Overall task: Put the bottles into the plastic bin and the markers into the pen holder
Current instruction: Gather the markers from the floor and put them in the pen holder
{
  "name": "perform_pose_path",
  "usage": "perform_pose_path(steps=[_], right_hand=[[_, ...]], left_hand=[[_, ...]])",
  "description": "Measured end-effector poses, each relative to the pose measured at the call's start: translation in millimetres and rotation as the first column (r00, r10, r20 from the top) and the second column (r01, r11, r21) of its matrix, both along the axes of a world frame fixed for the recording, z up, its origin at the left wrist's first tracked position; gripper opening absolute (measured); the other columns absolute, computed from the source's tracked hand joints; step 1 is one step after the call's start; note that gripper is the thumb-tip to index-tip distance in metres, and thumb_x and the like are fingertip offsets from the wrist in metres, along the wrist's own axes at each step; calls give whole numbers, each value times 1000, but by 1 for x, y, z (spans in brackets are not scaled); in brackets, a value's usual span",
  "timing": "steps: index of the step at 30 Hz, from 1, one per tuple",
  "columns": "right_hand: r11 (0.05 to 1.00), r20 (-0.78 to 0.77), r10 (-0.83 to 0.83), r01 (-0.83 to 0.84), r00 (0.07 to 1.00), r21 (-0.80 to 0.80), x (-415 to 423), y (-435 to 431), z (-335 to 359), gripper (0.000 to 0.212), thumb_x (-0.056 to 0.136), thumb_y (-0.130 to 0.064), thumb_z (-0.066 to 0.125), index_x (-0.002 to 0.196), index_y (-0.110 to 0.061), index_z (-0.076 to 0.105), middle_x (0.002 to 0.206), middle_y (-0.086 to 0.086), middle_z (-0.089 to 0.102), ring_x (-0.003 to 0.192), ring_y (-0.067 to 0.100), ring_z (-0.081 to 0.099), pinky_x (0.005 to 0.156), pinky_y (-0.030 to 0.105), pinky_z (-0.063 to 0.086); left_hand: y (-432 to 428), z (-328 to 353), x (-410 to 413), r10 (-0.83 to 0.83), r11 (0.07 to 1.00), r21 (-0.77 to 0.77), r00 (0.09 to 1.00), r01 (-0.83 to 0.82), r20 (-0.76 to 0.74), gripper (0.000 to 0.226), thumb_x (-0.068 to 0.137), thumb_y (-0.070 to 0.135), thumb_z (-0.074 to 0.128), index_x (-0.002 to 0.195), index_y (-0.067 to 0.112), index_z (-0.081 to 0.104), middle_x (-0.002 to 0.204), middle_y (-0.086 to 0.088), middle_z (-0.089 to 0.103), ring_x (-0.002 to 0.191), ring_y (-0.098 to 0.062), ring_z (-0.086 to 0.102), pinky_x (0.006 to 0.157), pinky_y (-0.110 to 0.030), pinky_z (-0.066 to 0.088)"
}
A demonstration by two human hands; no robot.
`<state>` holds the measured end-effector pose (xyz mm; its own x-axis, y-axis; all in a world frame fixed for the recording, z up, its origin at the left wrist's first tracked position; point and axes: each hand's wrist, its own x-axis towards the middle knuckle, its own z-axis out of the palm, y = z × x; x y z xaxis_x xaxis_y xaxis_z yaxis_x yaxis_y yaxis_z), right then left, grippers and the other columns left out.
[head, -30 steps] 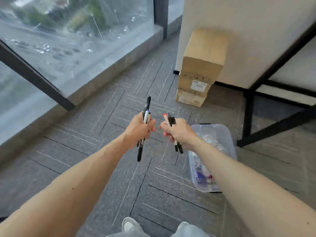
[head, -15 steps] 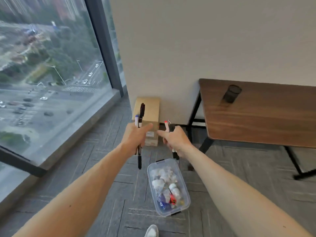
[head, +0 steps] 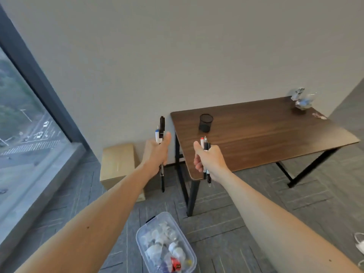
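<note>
My left hand (head: 156,155) is closed around a bundle of markers (head: 161,129), black and blue-capped, held upright. My right hand (head: 209,161) grips another bundle of markers (head: 204,142), one red-capped, also upright. Both hands are raised in front of the near left corner of the wooden table (head: 266,134). A black mesh pen holder (head: 205,123) stands on that table near its left end, beyond my right hand. On the floor below my arms sits a clear plastic bin (head: 141,236) holding several bottles (head: 173,251).
A cardboard box (head: 118,162) stands against the wall left of the table. A large window (head: 25,134) runs along the left. Crumpled clear plastic (head: 303,99) lies at the table's far right corner. A white object (head: 359,245) sits at the right edge on the carpet.
The view has tilted up and turned right, from the floor to the table and wall. Both hands kept their markers and rose toward the table's corner; the bin now lies lower in view.
</note>
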<state>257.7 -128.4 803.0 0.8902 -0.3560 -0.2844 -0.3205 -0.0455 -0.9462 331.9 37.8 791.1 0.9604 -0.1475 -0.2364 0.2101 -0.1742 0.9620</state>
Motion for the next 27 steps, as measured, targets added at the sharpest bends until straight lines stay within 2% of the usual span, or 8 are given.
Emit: perform_pose_path(steps=[4, 9, 14, 17, 19, 21, 24, 27], right_hand=[[999, 27, -30, 30, 999, 28, 30, -75, -3, 30, 98, -29, 60, 88, -1, 67, 60, 8, 60, 45, 16, 55, 45, 28, 47], [999, 99, -32, 32, 995, 3, 82, -185, 2, 14, 97, -13, 60, 95, -5, 71, 70, 7, 63, 56, 13, 58, 56, 26, 52], [997, 111, -41, 34, 993, 70, 128, -267, 9, 14, 96, -16, 62, 101, -8, 73, 83, 11, 72, 70, 17, 70, 68, 27, 59], [998, 88, -10, 5, 996, 55, 159, -292, 2, 17, 95, -24, 64, 96, -10, 73, 73, 7, 70, 61, 16, 65, 62, 25, 56], [998, 76, 13, -17, 997, 52, 183, -301, -4, 25, 95, -30, 64, 88, -6, 72, 61, 4, 60, 51, 14, 53, 56, 28, 48], [994, 61, 17, -23, 998, 102, 208, -305, -10, 35, 94, -35, 64, 77, -4, 67, 51, 2, 48, 42, 12, 40, 49, 28, 36], [989, 23, 3, -6, 1000, 146, 247, -307, -18, 43, 90, -42, 68, 66, -7, 59, 48, 0, 42, 38, 10, 33, 44, 25, 30], [977, 15, -37, 34, 999, 211, 296, -310, -28, 36, 88, -36, 72, 74, -8, 54, 52, 2, 42, 38, 10, 33, 43, 26, 27]], left_hand=[[-77, 8, 28, -19, 1000, -10, 997, 20, 76, 60, 97, 55, 50, 51, 17, 45, 40, 2, 43, 38, -15, 42, 56, -33, 43], [-176, 11, 74, 37, 998, -46, 994, -33, 105, 41, 100, 41, 54, 71, 12, 61, 46, 1, 55, 46, -19, 54, 67, -41, 48], [-252, 20, 111, 133, 988, -88, 986, -124, 104, 32, 101, 28, 57, 80, 6, 65, 56, -4, 66, 55, -17, 68, 62, -29, 56], [-276, 17, 138, 184, 980, -96, 977, -174, 107, 30, 100, 25, 59, 80, 3, 66, 55, -6, 63, 55, -15, 64, 63, -30, 53], [-287, 11, 159, 238, 969, -98, 966, -228, 102, 31, 99, 26, 60, 82, 1, 65, 51, -4, 58, 55, -12, 59, 62, -28, 49], [-293, 3, 181, 285, 956, -91, 956, -278, 76, 33, 98, 32, 61, 83, 3, 64, 46, 3, 55, 46, -12, 51, 56, -27, 44], [-300, -11, 215, 339, 926, -178, 941, -332, 10, 36, 95, 38, 63, 81, 7, 51, 49, 1, 42, 37, -13, 34, 43, -26, 32], [-308, -23, 258, 356, 905, -233, 934, -355, -40, 47, 93, 40, 68, 67, 17, 35, 44, 3, 30, 35, -13, 24, 37, -23, 24]])
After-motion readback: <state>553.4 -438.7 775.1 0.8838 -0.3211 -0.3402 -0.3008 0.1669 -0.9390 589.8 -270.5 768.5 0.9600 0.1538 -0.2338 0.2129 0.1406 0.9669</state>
